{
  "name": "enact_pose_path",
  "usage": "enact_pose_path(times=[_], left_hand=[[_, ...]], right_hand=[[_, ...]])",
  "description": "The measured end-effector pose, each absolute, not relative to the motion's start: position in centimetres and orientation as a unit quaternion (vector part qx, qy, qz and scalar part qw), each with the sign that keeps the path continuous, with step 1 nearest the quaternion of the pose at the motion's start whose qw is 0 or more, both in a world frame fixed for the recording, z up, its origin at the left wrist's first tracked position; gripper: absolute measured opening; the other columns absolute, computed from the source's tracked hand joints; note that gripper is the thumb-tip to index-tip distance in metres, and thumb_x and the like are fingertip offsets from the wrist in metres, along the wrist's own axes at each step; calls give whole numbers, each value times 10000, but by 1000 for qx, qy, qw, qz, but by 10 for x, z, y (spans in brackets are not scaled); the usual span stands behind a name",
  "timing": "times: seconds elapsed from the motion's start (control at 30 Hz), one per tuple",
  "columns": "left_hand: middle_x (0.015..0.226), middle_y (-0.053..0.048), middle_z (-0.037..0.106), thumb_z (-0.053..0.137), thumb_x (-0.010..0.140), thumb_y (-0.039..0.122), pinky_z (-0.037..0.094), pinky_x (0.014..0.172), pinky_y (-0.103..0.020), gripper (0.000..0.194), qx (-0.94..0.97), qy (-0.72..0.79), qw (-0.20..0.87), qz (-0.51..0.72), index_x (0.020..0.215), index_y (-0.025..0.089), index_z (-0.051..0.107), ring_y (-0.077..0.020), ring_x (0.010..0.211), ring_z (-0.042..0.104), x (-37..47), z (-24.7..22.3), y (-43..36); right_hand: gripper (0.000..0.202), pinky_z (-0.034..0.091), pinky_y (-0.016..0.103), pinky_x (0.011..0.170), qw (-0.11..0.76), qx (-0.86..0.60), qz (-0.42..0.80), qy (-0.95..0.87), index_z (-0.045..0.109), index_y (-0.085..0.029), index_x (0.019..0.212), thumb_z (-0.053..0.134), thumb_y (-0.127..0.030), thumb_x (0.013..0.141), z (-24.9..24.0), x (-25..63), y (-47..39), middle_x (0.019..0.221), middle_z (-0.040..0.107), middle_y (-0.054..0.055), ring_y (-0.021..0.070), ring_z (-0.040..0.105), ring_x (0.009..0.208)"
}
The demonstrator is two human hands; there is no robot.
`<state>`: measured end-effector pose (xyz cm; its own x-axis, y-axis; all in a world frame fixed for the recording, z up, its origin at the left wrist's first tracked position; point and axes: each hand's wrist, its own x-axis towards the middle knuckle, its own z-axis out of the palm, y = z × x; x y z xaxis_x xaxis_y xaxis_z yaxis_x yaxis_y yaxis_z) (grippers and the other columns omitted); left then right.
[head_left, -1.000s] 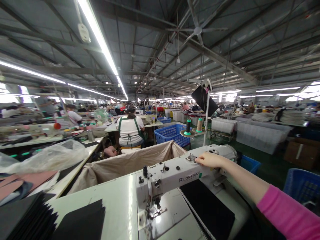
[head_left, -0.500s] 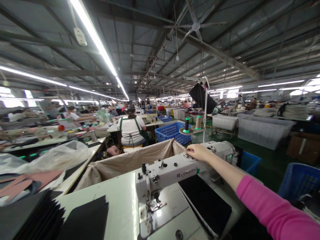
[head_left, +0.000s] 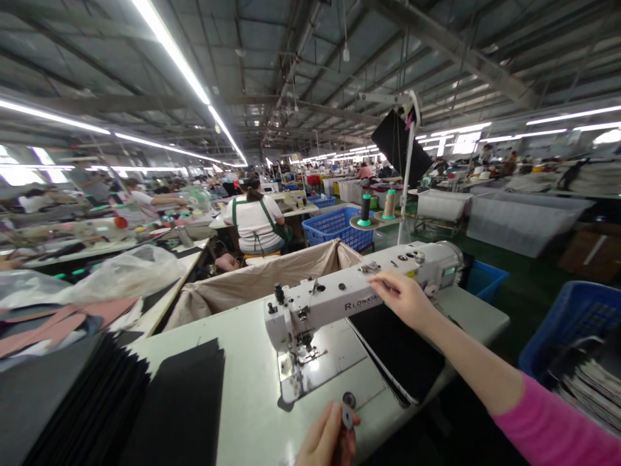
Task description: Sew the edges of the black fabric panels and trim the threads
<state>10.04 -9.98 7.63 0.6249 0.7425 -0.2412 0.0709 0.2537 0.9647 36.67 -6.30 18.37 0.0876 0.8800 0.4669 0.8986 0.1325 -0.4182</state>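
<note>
My left hand is at the bottom middle, fingers closed on a small round grey metal bobbin with a hole in its centre. Just beyond it, a dark round piece sits on the sewing table. My right hand is in front of the arm of the white sewing machine, thumb and fingers pinched together. What they hold, if anything, is too small to make out. Under the machine arm lies a stack of black panels.
Black panels and a larger dark stack lie on the left. Behind the machine hangs a beige cloth bin. Thread cones stand on a rack. Blue baskets are at right. A co-worker sits ahead.
My right hand has come off the top of the machine arm, down and towards me. My left hand has come into view with the bobbin. The view has tilted down.
</note>
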Motion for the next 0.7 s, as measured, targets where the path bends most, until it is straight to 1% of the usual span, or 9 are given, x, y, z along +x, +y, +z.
enact_pose_path(times=[0.07, 0.17, 0.23, 0.27, 0.37, 0.47, 0.57, 0.63, 0.7], left_hand=[[618, 3, 531, 402, 826, 756, 445, 542, -241, 681, 533, 355, 727, 249, 940, 119, 612, -99, 497, 453, 101, 69, -100], [620, 12, 518, 430, 879, 667, 455, 611, -261, 577, 523, 356, 729, 259, 936, 121, 606, -123, 558, 483, 102, 66, -104], [639, 11, 530, 420, 921, 598, 452, 668, -265, 496, 542, 376, 711, 243, 912, 139, 606, -137, 613, 510, 103, 69, -108], [656, 9, 540, 419, 932, 574, 448, 693, -264, 467, 551, 386, 701, 235, 899, 147, 606, -140, 638, 519, 105, 71, -110], [733, -1, 584, 453, 928, 544, 441, 758, -262, 415, 579, 403, 676, 214, 906, 164, 616, -154, 727, 547, 109, 75, -114], [689, -2, 576, 397, 946, 548, 445, 739, -267, 453, 609, 399, 660, 184, 826, 167, 610, -161, 705, 552, 112, 74, -117], [607, 6, 525, 306, 986, 506, 440, 658, -266, 500, 647, 385, 632, 184, 704, 175, 553, -150, 613, 526, 110, 71, -114], [646, 5, 533, 383, 984, 442, 433, 635, -263, 395, 693, 382, 567, 227, 742, 180, 552, -148, 623, 522, 106, 71, -111], [791, -18, 585, 497, 956, 341, 450, 697, -273, 197, 757, 350, 478, 274, 874, 188, 591, -163, 745, 555, 102, 72, -107]], right_hand=[[281, 461, 282, 880, 394, -567, 119, -713, 604, -273, 1163, 503, -405, 937, 155, 340, -101, 1182, 611, 53, 206, 577, 1051], [471, 457, 302, 935, 409, -521, 258, -703, 542, -304, 1271, 679, -393, 829, 112, 305, -145, 1272, 550, 53, 217, 547, 1119], [563, 440, 323, 973, 420, -531, 300, -672, 520, -287, 1297, 735, -362, 782, 90, 290, -160, 1288, 531, 62, 225, 528, 1149], [569, 430, 332, 986, 427, -537, 311, -658, 525, -275, 1291, 746, -339, 771, 82, 285, -165, 1279, 533, 66, 227, 524, 1154], [415, 433, 326, 968, 456, -534, 330, -631, 596, -252, 1178, 725, -253, 784, 68, 277, -170, 1191, 574, 59, 214, 543, 1107], [269, 454, 307, 899, 494, -518, 349, -605, 638, -235, 1065, 689, -200, 803, 67, 274, -172, 1079, 606, 47, 195, 573, 1011], [215, 460, 272, 775, 518, -529, 388, -549, 648, -224, 1010, 694, -209, 801, 68, 274, -177, 1036, 608, 36, 179, 571, 917], [179, 418, 237, 630, 517, -542, 427, -507, 655, -217, 976, 700, -241, 804, 67, 276, -180, 990, 599, 18, 134, 536, 757], [186, 344, 228, 538, 513, -541, 472, -471, 657, -205, 968, 704, -292, 811, 64, 277, -183, 889, 582, -5, 90, 436, 606]])
